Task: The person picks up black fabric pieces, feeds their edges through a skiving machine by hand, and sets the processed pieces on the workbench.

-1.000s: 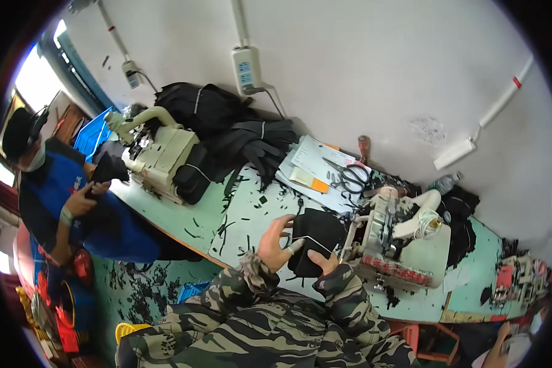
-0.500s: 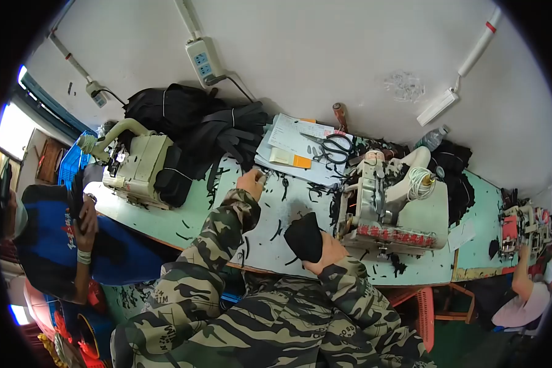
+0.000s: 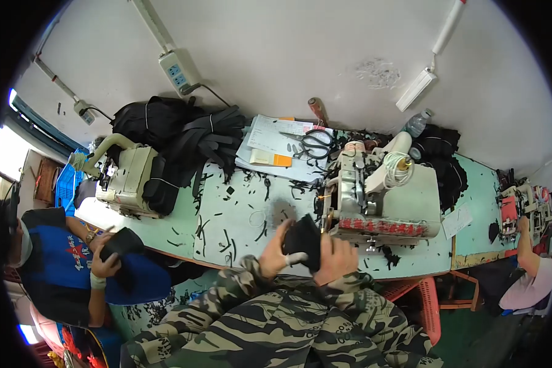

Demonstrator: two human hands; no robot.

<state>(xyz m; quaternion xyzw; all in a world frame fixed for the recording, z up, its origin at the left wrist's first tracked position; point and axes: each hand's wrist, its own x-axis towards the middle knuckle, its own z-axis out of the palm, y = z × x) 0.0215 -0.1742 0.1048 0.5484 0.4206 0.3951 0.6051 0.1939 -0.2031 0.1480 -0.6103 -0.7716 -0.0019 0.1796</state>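
A folded piece of black fabric (image 3: 302, 240) is held up between my two hands, in front of my body and over the near edge of the table. My left hand (image 3: 275, 251) grips its left side, with a white band around the thumb. On its right side, my right hand (image 3: 337, 260) has its fingers closed over the edge. Just right of the fabric stands a sewing machine (image 3: 386, 211) with red lettering along its front. Short black scraps (image 3: 226, 240) and a thin pale ring (image 3: 257, 218) lie on the table left of my hands.
Black scissors (image 3: 316, 144) rest on papers (image 3: 265, 138) at the back. A heap of black strips (image 3: 211, 138) lies beside a second sewing machine (image 3: 126, 181). At left, a co-worker (image 3: 73, 257) holds a black piece; another person's arm (image 3: 524, 248) reaches a machine at far right.
My left hand has come back from near the black strips to the fabric in my right hand. The view has shifted, and the co-worker at left now holds a black piece lower down.
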